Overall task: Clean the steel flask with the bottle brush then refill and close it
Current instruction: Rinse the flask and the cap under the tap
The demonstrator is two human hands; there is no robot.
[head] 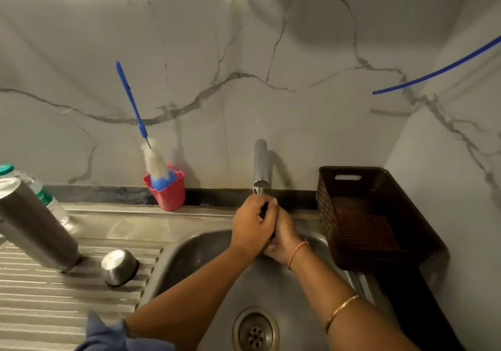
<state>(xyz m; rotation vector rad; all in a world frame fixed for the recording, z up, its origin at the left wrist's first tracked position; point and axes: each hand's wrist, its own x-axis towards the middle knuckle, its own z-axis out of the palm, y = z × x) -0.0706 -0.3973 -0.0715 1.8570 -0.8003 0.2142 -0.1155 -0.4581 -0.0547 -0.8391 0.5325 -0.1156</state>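
Hands under the tap: our left hand and right hand close together on a small dark item, unidentifiable. Flask stands open on the drainboard, cap beside it, brush in the red cup. No legible writing.

Your left hand and forearm are bare up to a blue sleeve, which bunches in soft folds near the elbow at the bottom edge of the view. Your right hand is bare as well, and that arm carries two pieces of jewellery: a thin orange thread band tight around the wrist, and further up the forearm a slim gold bangle, smooth and shiny, sitting loosely. No sleeve shows on your right arm as far as the view reaches
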